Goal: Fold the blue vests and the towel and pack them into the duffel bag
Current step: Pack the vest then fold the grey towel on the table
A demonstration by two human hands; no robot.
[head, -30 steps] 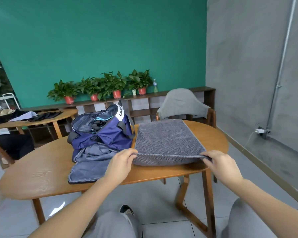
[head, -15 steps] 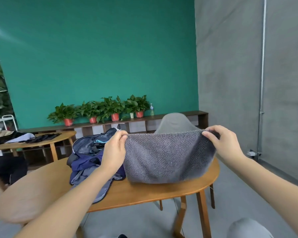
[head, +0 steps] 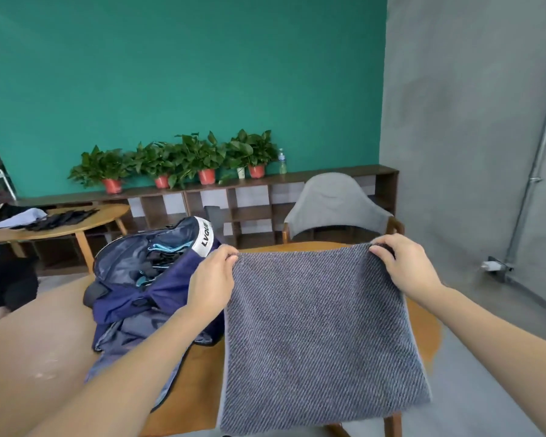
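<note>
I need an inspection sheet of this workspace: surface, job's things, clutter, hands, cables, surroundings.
Surface: wooden table, partly covered.
Job's things: grey towel held up, hanging; open duffel bag on the table, blue fabric spilling out.
Clutter: nothing seen.
Hands: left hand and right hand each pinch a top corner of the towel.
Cables: plug at the wall outlet.
Surroundings: chair, potted plants, bottle, second table.
</note>
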